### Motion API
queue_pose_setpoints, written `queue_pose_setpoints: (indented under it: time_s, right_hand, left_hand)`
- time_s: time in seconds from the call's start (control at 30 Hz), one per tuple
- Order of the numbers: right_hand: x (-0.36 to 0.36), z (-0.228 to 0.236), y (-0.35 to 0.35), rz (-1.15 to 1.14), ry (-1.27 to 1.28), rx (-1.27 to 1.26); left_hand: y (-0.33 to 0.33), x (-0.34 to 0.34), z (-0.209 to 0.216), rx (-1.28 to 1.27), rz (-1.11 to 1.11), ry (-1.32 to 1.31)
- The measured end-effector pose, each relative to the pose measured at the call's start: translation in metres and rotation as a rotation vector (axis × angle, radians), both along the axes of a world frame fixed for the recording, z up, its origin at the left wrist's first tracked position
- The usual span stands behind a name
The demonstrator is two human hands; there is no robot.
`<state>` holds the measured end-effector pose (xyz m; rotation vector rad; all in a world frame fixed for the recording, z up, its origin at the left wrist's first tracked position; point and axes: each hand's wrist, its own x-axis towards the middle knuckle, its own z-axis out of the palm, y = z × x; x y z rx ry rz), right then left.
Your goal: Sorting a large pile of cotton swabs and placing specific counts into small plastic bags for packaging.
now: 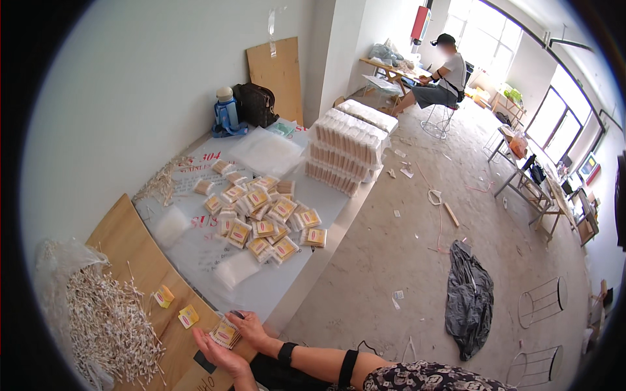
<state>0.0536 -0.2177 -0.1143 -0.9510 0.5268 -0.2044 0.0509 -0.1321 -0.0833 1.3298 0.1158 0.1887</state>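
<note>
Low in the head view, a small packet of cotton swabs (225, 333) with a yellow label is between my two hands. My left hand (220, 354) cups it from the near left side, its fingers along the packet's edge. From the right, my right hand (254, 331) grips the packet's other side, thumb and fingers bent round it. Two yellow label cards (188, 317) lie on the wooden board (147, 260) just beyond my left hand. Left of them, a large heap of loose cotton swabs (111, 319) spills from a clear plastic bag (62, 257).
Many filled swab packets (264, 228) are piled on the grey tabletop (313, 254), near clear plastic bags (267, 150). Bundled packs (345, 146) are stacked at its right edge. A blue bottle (225, 114) and black bag (255, 104) stand behind. Another person (450, 78) sits far off.
</note>
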Motion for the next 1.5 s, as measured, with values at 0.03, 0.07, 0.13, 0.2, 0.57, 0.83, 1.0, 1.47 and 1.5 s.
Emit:
queue_pose_setpoints:
  time_s: [0.03, 0.07, 0.13, 0.2, 0.57, 0.83, 1.0, 1.47, 1.5]
  right_hand:
    - [0.0, -0.003, -0.003, 0.015, -0.012, 0.023]
    - [-0.001, -0.005, -0.005, 0.031, -0.026, 0.045]
    - [-0.001, -0.005, -0.008, 0.031, 0.032, 0.168]
    - [-0.005, -0.001, -0.008, 0.043, 0.088, 0.291]
    - [-0.035, -0.003, -0.019, -0.089, 0.141, 0.348]
    - [-0.064, 0.011, -0.025, -0.041, 0.114, 0.408]
    - [-0.064, 0.018, -0.027, 0.022, 0.142, 0.252]
    - [-0.024, 0.026, -0.024, 0.054, 0.344, -0.059]
    - [-0.022, 0.024, -0.022, 0.057, 0.264, -0.027]
  left_hand:
    - [0.0, -0.001, 0.001, 0.0, -0.002, -0.001]
    - [0.002, -0.001, 0.001, 0.013, -0.044, 0.026]
    - [0.009, 0.0, 0.001, 0.025, -0.078, 0.042]
    - [0.021, -0.001, -0.005, -0.118, -0.057, 0.016]
    - [0.038, -0.034, 0.005, 0.016, -0.061, 0.05]
    - [0.043, -0.053, 0.003, 0.002, -0.136, 0.058]
    - [0.042, -0.058, 0.005, -0.025, -0.14, 0.07]
    - [0.062, -0.046, -0.01, 0.422, -0.111, -0.1]
    - [0.063, -0.044, -0.014, 0.337, -0.117, -0.082]
